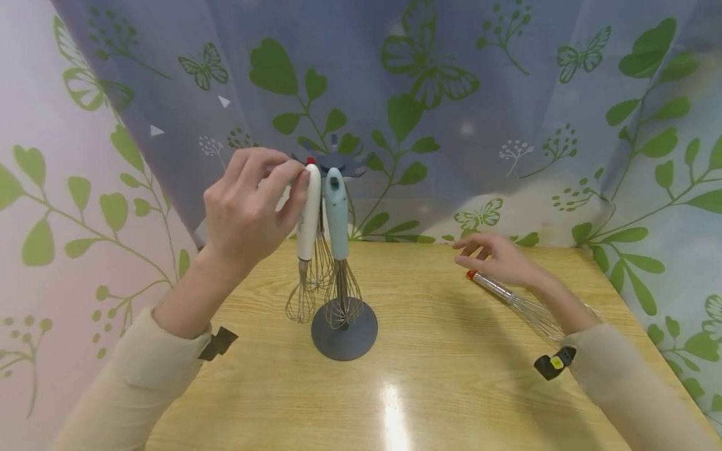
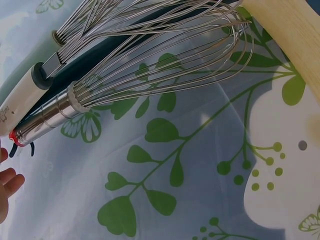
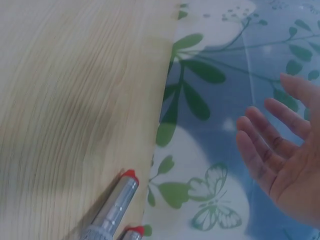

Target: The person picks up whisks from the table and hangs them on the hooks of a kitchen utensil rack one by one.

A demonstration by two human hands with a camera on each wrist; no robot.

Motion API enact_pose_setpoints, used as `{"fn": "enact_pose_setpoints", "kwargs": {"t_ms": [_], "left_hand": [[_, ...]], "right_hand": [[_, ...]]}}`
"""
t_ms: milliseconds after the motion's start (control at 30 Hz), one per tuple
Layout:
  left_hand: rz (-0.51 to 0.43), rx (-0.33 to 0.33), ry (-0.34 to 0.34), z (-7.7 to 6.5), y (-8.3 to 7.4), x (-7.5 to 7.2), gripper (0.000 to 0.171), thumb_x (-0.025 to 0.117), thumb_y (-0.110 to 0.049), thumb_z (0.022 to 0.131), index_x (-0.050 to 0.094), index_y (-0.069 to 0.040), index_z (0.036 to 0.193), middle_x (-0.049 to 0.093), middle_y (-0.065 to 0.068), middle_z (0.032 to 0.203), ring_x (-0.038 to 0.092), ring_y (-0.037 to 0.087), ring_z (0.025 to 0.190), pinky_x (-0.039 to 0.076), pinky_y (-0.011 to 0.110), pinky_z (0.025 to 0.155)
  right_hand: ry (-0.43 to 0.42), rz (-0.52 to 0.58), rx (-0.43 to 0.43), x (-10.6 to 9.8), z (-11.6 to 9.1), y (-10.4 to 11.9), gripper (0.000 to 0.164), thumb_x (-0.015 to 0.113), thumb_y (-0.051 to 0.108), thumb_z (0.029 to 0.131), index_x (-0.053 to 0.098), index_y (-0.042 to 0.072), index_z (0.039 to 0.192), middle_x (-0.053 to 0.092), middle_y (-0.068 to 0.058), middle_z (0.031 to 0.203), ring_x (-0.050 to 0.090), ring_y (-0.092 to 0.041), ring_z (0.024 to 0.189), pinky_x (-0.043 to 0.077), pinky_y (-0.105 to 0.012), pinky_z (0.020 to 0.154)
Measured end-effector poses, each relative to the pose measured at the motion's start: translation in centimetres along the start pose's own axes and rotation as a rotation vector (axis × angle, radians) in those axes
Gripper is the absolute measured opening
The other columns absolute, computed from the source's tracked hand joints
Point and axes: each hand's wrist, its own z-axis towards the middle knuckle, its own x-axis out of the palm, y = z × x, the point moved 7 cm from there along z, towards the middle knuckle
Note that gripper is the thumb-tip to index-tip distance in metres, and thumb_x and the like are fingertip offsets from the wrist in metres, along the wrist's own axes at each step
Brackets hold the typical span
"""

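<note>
My left hand (image 1: 248, 200) is raised at the top of a dark whisk stand (image 1: 345, 341), thumb and forefinger pinching at the red end of a metal-handled whisk (image 2: 50, 115). This whisk hangs mostly behind a white-handled whisk (image 1: 307, 219) in the head view. Next to them hangs a light blue-handled whisk (image 1: 337, 219). In the left wrist view only a few fingertips show, close below the red end. My right hand (image 1: 502, 258) hovers with loose, spread fingers, holding nothing, over a red-tipped metal whisk (image 1: 493, 287) lying on the table.
A second red-tipped handle (image 3: 132, 233) lies beside that whisk in the right wrist view. The wooden table (image 1: 429, 376) meets a leaf-and-butterfly patterned curtain (image 1: 361, 81) at its back edge. Dark hooks (image 1: 346, 164) spread at the stand's top.
</note>
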Motion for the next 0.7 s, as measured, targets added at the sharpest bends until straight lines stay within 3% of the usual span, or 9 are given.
{"fn": "enact_pose_setpoints", "kwargs": {"t_ms": [433,600,700], "left_hand": [[-0.006,-0.013,0.005,0.0,0.1,0.1,0.011,0.069,-0.012,0.097,0.072,-0.004,0.090,0.071,0.013,0.085,0.065,0.033,0.081,0.049,0.041,0.048],[-0.009,-0.010,0.008,0.0,0.0,0.1,0.011,0.069,-0.012,0.097,0.072,-0.004,0.091,0.070,0.013,0.085,0.065,0.033,0.081,0.049,0.041,0.047],[-0.008,-0.011,0.003,-0.1,0.0,0.2,0.011,0.069,-0.012,0.097,0.072,-0.004,0.091,0.070,0.014,0.085,0.065,0.034,0.082,0.049,0.041,0.047]], "right_hand": [[0.063,-0.019,0.080,-0.3,0.5,-3.8,0.045,0.066,0.031,0.104,0.063,0.006,0.142,0.071,-0.021,0.122,0.070,-0.016,0.081,0.061,-0.032,0.067],[0.076,-0.048,0.087,-0.2,0.6,-5.2,0.046,0.066,0.028,0.105,0.061,0.000,0.141,0.072,-0.024,0.120,0.071,-0.015,0.082,0.064,-0.041,0.070],[0.089,-0.046,0.100,-0.1,0.8,-5.9,0.047,0.065,0.029,0.105,0.060,-0.001,0.141,0.072,-0.026,0.121,0.073,-0.022,0.088,0.065,-0.045,0.073]]}}
